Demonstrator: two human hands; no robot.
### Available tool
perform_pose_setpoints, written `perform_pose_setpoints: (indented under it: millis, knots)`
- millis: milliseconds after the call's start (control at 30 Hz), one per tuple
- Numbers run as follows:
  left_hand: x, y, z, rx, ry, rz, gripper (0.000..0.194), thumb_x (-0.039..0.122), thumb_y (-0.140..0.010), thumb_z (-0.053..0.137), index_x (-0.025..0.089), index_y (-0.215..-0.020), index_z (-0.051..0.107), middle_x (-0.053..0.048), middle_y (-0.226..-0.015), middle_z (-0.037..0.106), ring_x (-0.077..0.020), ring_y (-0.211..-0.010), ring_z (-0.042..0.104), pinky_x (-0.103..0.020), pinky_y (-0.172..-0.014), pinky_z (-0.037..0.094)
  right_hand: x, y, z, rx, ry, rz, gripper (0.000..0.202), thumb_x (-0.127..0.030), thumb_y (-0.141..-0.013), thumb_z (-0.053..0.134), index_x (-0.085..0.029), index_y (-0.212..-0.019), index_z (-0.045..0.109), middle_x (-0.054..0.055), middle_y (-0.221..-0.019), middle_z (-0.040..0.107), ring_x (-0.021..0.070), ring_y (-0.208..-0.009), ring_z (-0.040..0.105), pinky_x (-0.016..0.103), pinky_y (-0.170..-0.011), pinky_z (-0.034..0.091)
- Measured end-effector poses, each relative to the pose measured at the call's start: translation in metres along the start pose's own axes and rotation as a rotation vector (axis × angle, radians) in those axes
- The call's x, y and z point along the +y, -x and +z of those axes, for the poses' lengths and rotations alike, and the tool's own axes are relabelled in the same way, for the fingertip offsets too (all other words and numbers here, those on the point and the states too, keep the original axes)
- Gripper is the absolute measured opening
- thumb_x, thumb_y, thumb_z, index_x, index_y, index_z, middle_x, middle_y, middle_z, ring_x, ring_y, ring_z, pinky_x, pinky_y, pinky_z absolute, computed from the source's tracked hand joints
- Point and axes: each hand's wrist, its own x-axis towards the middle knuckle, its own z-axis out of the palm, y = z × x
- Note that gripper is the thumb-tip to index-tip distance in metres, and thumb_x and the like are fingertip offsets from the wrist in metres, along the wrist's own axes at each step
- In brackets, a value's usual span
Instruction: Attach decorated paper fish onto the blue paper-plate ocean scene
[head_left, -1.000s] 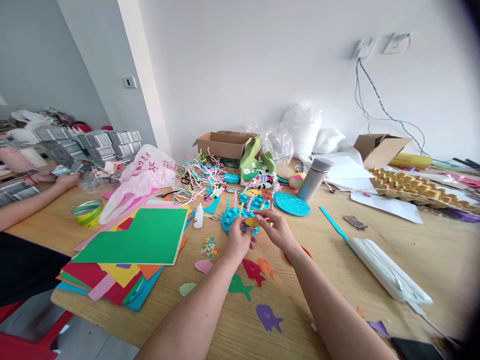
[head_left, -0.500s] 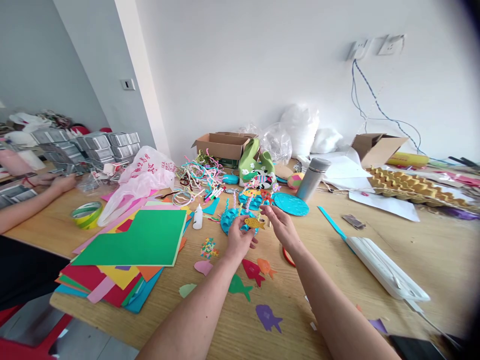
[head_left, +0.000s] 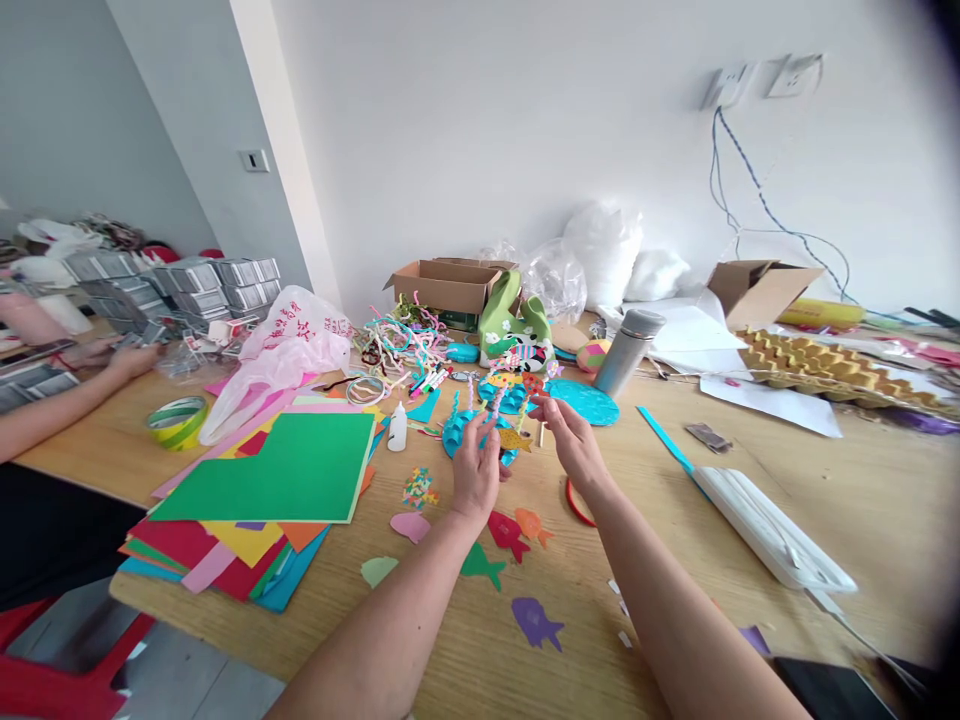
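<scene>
A yellow paper fish (head_left: 515, 441) with dark markings is at the fingertips of my left hand (head_left: 477, 475), which is closed on its left end. Behind the fish sits a blue egg-carton base (head_left: 454, 432) with twisted pipe-cleaner stems standing up from it, partly covered by my left hand. My right hand (head_left: 576, 445) is raised just right of the stems, thumb and fingers together; anything between them is too small to make out. Nearer me lie loose paper fish: a red one (head_left: 508, 535), an orange one (head_left: 533, 525), a green one (head_left: 482, 567) and a purple one (head_left: 537, 622).
Left are coloured sheets (head_left: 262, 465), a tape roll (head_left: 178, 422) and a glue bottle (head_left: 397, 428). Pipe cleaners (head_left: 397, 345) lie behind. A blue disc (head_left: 583, 402), steel flask (head_left: 628, 352) and power strip (head_left: 772, 530) are right. Another person's hand (head_left: 135, 358) is far left.
My left hand has turned more upright beside the fish, covering more of the blue base. My right hand has shifted slightly right, away from the fish, and its fingers have drawn together.
</scene>
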Motion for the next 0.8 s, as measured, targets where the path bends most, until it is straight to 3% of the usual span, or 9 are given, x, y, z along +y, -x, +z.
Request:
perform_pose_setpoints:
  millis: [100,267,500,800]
  knots:
    - [0.003,0.001,-0.001,0.044,-0.053,0.056,0.047,0.054,-0.092,0.041,0.022,-0.126,0.049,-0.013,-0.127,0.058,-0.0069,-0.047,0.057,-0.022,-0.04,0.047,-0.004,0.0,-0.002,0.036,0.006,-0.021,0.055,-0.065,-0.086,0.039,-0.018,-0.099,0.065,0.008,-0.095,0.068,0.0233,-0.092,0.06,0.036,-0.079,0.046]
    - [0.014,0.003,-0.003,0.111,-0.138,0.218,0.047,0.055,-0.092,0.041,0.022,-0.123,0.052,-0.013,-0.128,0.057,-0.0146,-0.072,0.066,-0.022,-0.048,0.05,-0.013,0.0,-0.008,0.105,0.002,-0.079,0.051,-0.064,-0.086,0.042,-0.019,-0.099,0.064,0.007,-0.089,0.068,0.0221,-0.09,0.061,0.038,-0.083,0.046]
    - [0.048,0.01,-0.001,0.131,-0.008,0.315,0.044,0.054,-0.093,0.04,0.023,-0.122,0.05,-0.011,-0.125,0.058,-0.0034,-0.042,0.049,-0.021,-0.038,0.042,-0.029,-0.003,-0.018,0.285,-0.054,-0.225,0.042,-0.056,-0.09,0.043,-0.021,-0.108,0.057,0.003,-0.085,0.064,0.0172,-0.085,0.063,0.035,-0.078,0.049]
    - [0.089,0.017,-0.005,0.073,0.132,0.297,0.038,0.051,-0.094,0.039,0.024,-0.118,0.05,-0.009,-0.119,0.062,-0.0063,-0.046,0.057,-0.02,-0.035,0.038,-0.056,0.0,-0.03,0.441,-0.141,-0.406,0.033,-0.045,-0.092,0.046,-0.017,-0.106,0.054,0.004,-0.077,0.06,0.0157,-0.075,0.061,0.036,-0.076,0.047]
